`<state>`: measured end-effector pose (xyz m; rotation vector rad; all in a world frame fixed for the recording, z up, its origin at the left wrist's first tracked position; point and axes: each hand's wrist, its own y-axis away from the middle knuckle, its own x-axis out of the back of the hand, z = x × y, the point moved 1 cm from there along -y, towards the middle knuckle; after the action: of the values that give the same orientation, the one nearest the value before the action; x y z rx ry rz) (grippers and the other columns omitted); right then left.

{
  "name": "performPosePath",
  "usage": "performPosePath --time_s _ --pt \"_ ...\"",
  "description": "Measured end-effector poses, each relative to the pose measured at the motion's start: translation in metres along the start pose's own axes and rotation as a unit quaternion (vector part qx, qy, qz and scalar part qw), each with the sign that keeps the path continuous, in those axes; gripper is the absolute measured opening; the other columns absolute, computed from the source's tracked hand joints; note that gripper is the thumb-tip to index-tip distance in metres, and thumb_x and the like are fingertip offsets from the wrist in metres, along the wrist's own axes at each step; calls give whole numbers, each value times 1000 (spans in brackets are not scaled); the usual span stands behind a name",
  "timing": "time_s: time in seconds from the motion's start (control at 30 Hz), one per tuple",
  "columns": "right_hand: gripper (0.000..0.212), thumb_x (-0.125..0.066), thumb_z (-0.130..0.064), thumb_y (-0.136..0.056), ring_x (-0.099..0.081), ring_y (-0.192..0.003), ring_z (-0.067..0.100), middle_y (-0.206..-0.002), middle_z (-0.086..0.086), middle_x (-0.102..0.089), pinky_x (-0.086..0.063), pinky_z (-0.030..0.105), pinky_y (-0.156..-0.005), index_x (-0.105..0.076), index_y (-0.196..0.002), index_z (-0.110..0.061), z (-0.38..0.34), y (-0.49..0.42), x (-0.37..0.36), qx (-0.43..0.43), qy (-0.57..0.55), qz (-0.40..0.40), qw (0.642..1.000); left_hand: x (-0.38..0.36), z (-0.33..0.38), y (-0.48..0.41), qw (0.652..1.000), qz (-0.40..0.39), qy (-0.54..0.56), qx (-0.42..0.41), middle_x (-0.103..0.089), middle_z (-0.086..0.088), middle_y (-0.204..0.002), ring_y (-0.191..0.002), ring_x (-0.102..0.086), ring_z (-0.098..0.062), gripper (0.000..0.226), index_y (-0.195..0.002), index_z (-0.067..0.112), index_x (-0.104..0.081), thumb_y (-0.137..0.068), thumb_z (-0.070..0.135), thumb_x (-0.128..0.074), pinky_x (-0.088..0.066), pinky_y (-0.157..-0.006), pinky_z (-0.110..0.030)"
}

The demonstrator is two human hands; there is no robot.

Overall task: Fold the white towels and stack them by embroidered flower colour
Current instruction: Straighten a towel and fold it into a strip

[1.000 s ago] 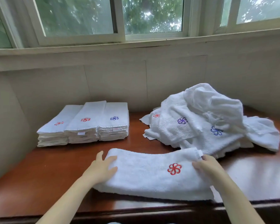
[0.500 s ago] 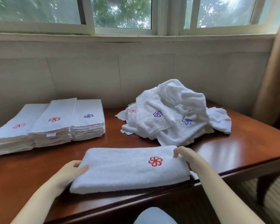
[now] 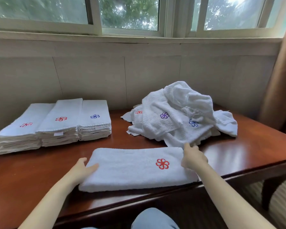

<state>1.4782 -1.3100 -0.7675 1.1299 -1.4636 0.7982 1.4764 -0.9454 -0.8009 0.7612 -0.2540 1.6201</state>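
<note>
Fingers (image 3: pixel 91 167) of the left hand (image 3: pixel 82 169) lie nearly straight and a little apart at the left end of the folded towel (image 3: pixel 130 171). One rests on the top of the cloth and another points away along the end, and neither curls round it. At the other end of the towel, the right hand (image 3: pixel 193 159) sits on the far right corner with its back to the camera. One of its fingers (image 3: pixel 187 146) is raised along the far edge and the others are bent past the corner. Whether they pinch the cloth cannot be told.

Between the two sets of fingers the towel lies flat as a long white band near the front edge of the tabletop (image 3: pixel 31 176). Its red flower (image 3: pixel 162 163) faces up, just left of the right fingers.

Beyond the left fingers, near the wall, three stacks of folded towels stand side by side and touching:
- The outer red stack (image 3: pixel 23 129) is farthest left.
- The middle red stack (image 3: pixel 61 123) is next to it.
- The blue stack (image 3: pixel 95 119) is the one closest to the fingers.

Just beyond the right fingers is a loose pile (image 3: pixel 180 103) of unfolded white towels. It shows a red, a purple and a blue flower, and its front edge is almost at the fingertips.

A brown curtain (image 3: pixel 281 80) hangs to the right of the right fingers. Below both hands, under the table edge, a knee in blue denim (image 3: pixel 153 219) shows.
</note>
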Motion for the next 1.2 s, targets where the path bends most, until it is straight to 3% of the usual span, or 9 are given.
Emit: performPosePath --time_s 0.1,0.2,0.37,0.43,0.6,0.77,0.87,0.97,1.2 --pt "56 -56 -31 -91 -38 -129 30 -142 8 -37 -34 37 -103 -32 -141 -20 -36 6 -7 159 1 115 980 -8 7 6 996 -18 -80 -34 -32 -5 -153 -132 -42 -25 100 -152 14 -10 -80 44 -71 -34 -98 -29" --pt "54 -39 -43 -99 -22 -142 23 -153 7 -27 -19 39 -115 -28 -147 -24 -73 13 -38 288 -34 55 956 -6 6 6 996 -48 -65 -42 -41 -6 -145 -111 -47 -17 93 -151 16 -15 -80 31 -74 -36 -86 -22" --pt "53 -22 -53 -98 -20 -142 26 -153 7 -27 -13 52 -113 -29 -145 -28 -86 1 -72 270 21 -19 963 6 -11 10 989 34 144 -4 -63 -11 -116 -104 -62 -28 79 -152 25 -14 -90 22 -64 -49 -90 -37" --pt "52 -22 -55 -96 -35 -131 27 -139 7 -43 -23 50 -106 -39 -136 -27 -92 -9 -67 269 39 -16 962 6 -15 13 984 101 146 18 -54 -12 -133 -115 -56 -30 75 -152 22 -14 -92 35 -58 -47 -97 -41" --pt "49 -27 -53 -98 -48 -115 31 -122 10 -51 -35 41 -95 -49 -125 -19 -109 -26 -60 283 22 -25 959 -13 -11 31 992 -2 128 18 -61 1 -114 -78 -69 -18 97 -150 37 -6 -79 34 -72 -54 -53 -25" --pt "48 -53 -50 -90 -56 -107 22 -122 3 -58 -46 29 -85 -52 -124 -16 -121 -47 -41 290 -13 -134 948 -3 -8 7 917 188 353 14 -52 -20 -129 -85 -62 -23 80 -152 22 -8 -92 9 -59 -52 -74 -32" --pt "40 -52 -47 -91 -58 -64 14 -91 -1 -62 -42 17 -46 -59 -111 -13 -127 -50 -25 270 44 -204 940 -7 -1 4 938 163 304 17 -56 -14 -124 -85 -64 -24 62 -152 25 -12 -100 21 -45 -52 -73 -31" --pt "32 -59 -45 -87 -52 -68 10 -92 -4 -57 -40 20 -56 -55 -105 -19 -132 -53 -37 252 -81 -246 933 -18 3 12 975 71 209 -29 -46 2 -135 -102 -62 -22 61 -146 38 -23 -95 26 -54 -53 -72 -28" --pt "51 -68 -33 -82 -64 -108 25 -128 5 -58 -51 36 -95 -50 -130 -36 -135 -55 -44 212 -459 -435 745 -16 14 18 974 -36 213 -69 -64 -2 -113 -84 -62 -11 46 -127 25 -58 -89 0 -56 -55 -78 -24"
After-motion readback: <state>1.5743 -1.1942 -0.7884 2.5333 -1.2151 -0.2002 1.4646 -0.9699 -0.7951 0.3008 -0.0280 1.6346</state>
